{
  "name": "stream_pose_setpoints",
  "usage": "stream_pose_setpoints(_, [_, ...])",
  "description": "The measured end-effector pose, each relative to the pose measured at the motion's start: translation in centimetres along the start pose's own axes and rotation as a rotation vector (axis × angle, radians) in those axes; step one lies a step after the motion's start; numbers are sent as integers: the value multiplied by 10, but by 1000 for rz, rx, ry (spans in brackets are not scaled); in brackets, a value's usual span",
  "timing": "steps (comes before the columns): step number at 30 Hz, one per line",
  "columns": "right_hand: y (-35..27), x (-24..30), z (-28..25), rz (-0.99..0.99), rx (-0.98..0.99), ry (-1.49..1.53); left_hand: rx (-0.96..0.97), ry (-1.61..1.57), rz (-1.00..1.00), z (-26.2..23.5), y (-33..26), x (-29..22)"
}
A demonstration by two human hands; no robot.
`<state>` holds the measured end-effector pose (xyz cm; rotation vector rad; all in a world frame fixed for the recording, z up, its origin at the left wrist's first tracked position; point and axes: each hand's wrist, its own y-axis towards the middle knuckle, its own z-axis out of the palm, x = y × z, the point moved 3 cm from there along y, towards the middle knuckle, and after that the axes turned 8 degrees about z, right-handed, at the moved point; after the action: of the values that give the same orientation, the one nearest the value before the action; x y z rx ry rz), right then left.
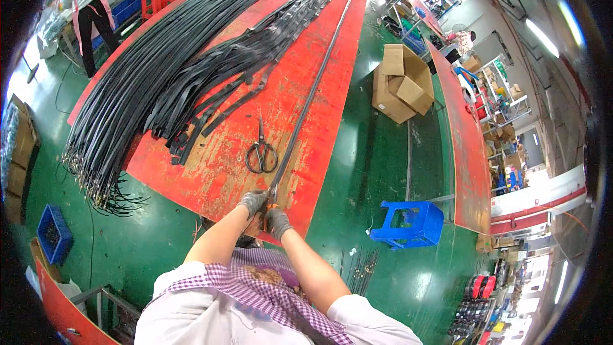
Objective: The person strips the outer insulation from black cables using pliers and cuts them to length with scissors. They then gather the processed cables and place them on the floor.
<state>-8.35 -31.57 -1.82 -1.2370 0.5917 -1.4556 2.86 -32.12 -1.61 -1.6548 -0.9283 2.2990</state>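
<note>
A long dark cable or sleeve [311, 98] runs down the red table [233, 182] from its far end to my hands at the near edge. My left hand [255, 201], in a grey glove, is closed round its near end. Close beside it, my right hand [278, 222], gloved too, is closed on the same end. A small orange spot shows between the hands; what it is I cannot make out. Black-handled scissors [262, 155] lie just beyond my left hand, blades pointing away. Flat black sleeves [214, 80] lie piled farther off to the left.
A thick bundle of black cables [137, 86] hangs over the table's left edge. On the green floor stand a blue stool [408, 225], a blue crate [55, 235] and thin rods [361, 268]. An open cardboard box [399, 86] is at the right. Other people are farther off.
</note>
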Motion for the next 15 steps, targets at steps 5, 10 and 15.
stream_pose_setpoints(5, [4, 4, 3, 3, -70, -23, -62, 614, 169, -3, 17, 3])
stream_pose_setpoints(10, [-11, 9, 7, 54, -21, 53, -72, 683, 128, -3, 9, -12])
stream_pose_setpoints(15, [-9, 7, 4, 99, -25, 110, -53, 401, 105, 0, 23, 11])
